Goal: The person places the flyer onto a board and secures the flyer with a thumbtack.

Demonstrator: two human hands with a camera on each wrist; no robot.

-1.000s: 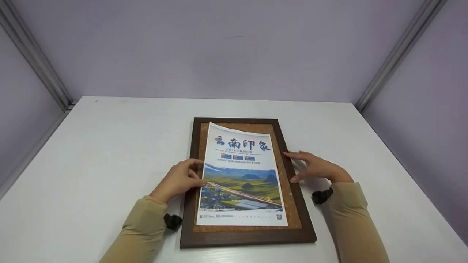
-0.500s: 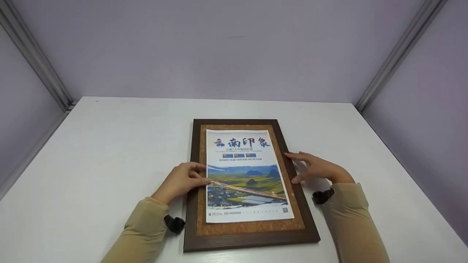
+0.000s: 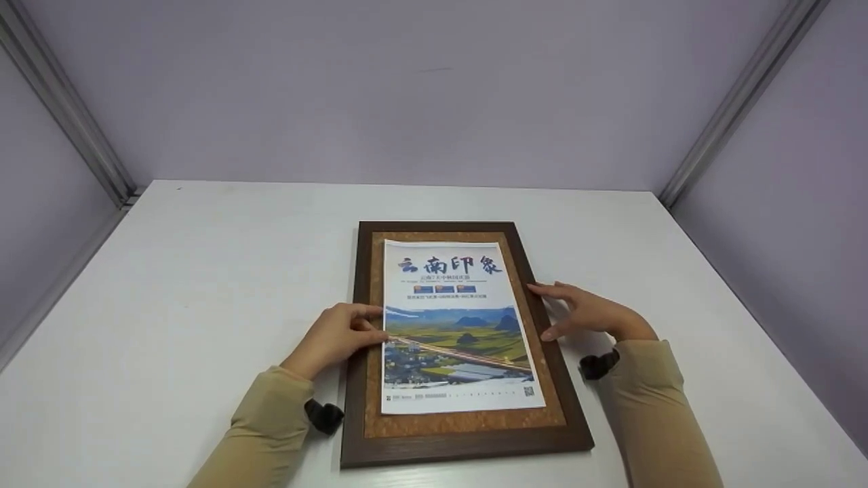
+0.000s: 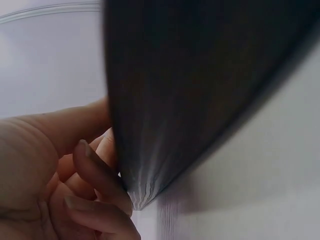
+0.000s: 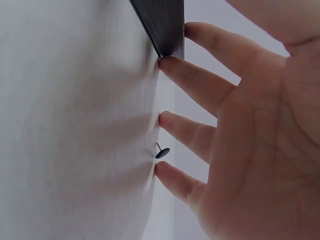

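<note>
Your left hand (image 3: 337, 337) pinches the left edge of the printed landscape poster with blue Chinese lettering (image 3: 456, 325), thumb on the paper and the other fingers curled at the dark-brown wooden frame (image 3: 468, 445). Your right hand (image 3: 588, 312) holds nothing: its straight, spread fingers press the frame's right rail, and the right wrist view shows a small dark thumbtack (image 5: 161, 151) lying between them on the white table (image 3: 203, 271). The poster lies flat and roughly centred on the cork backing (image 3: 461, 421); no tack shows in it, so I judge pinning remains.
</note>
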